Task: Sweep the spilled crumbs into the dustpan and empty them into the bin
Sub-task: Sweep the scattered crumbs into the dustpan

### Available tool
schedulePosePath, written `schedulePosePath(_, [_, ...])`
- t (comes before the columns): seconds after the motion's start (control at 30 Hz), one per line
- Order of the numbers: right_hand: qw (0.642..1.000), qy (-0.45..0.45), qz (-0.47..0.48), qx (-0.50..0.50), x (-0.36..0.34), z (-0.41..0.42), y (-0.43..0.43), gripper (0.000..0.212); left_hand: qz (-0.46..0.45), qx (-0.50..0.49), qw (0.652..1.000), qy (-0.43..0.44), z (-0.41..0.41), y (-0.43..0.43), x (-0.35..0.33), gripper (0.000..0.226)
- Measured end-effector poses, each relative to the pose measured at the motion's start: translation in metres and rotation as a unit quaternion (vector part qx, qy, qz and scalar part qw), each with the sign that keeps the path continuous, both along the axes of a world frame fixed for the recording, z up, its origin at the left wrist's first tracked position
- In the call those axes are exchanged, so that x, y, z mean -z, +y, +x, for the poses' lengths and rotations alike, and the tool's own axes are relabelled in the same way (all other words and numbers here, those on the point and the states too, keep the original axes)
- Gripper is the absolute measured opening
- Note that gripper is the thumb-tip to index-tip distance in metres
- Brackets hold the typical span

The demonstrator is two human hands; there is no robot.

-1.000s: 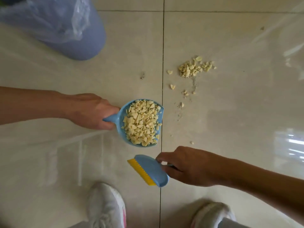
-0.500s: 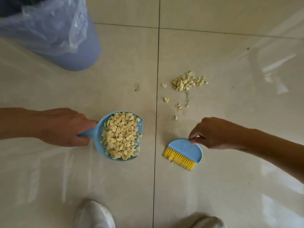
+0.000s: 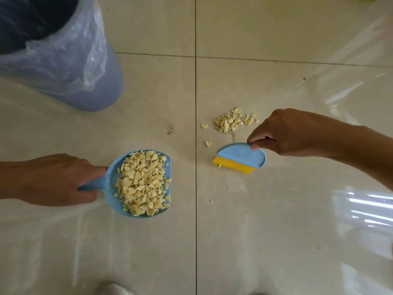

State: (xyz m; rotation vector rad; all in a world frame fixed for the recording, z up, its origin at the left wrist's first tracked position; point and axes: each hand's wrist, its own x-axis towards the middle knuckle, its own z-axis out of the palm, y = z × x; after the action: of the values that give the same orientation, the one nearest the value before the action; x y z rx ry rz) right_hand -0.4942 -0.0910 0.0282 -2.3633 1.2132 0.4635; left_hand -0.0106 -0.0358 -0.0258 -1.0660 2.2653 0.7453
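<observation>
A: What is sitting at the far left?

B: The bin (image 3: 63, 60) is standing on the tiled floor (image 3: 276, 231) at the upper left, lined with a clear plastic bag (image 3: 70, 50) that is hanging over its rim. Its inside is looking dark; I cannot tell what is in it.

A: And the dustpan?

B: The blue dustpan (image 3: 112, 188) is sitting just left of the grout line, and a heap of pale yellow crumbs (image 3: 142, 184) is filling it nearly to the edges. The left hand (image 3: 51, 179) is holding its short handle, fingers (image 3: 95, 169) curling closed around it, with one finger lying along the pan's back wall.

A: What is lying to the right of the line?

B: A small pile of spilled crumbs (image 3: 231, 122) is lying on the floor, with a few stray bits beside it. Just below it, the blue brush (image 3: 242, 155) is pointing its yellow bristles (image 3: 232, 165) down toward the person. The right hand (image 3: 297, 133) is pinching the brush's upper edge, fingertips (image 3: 255, 145) closing on it.
</observation>
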Motion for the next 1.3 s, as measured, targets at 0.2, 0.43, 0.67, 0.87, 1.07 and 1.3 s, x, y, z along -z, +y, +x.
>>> schedulePosePath(0.2, [0.988, 0.008, 0.132, -0.078, 0.02, 0.063, 0.085, 0.031, 0.01, 0.008, 1.0, -0.005, 0.003, 0.011, -0.003, 0.057])
schedulePosePath(0.43, [0.996, 0.048, 0.075, 0.024, 0.033, 0.04, 0.043, 0.027, 0.039, -0.005, 0.999, -0.01, -0.003, 0.017, -0.01, 0.05])
schedulePosePath(0.67, [0.996, 0.04, 0.002, 0.077, 0.008, 0.027, 0.01, 0.022, 0.03, 0.0, 1.0, -0.006, 0.002, 0.016, -0.01, 0.051])
schedulePosePath(0.87, [0.981, -0.064, 0.123, 0.135, 0.009, 0.055, 0.016, 0.02, 0.045, -0.058, 0.997, -0.009, 0.035, 0.022, -0.015, 0.039])
schedulePosePath(1.07, [0.953, -0.15, 0.207, 0.161, 0.048, 0.122, 0.045, 0.022, -0.023, -0.06, 0.995, -0.074, 0.205, 0.052, 0.092, 0.077])
schedulePosePath(1.3, [0.966, -0.133, 0.186, 0.12, 0.069, 0.162, 0.054, 0.025, 0.012, -0.061, 0.995, -0.084, 0.139, 0.055, 0.024, 0.047])
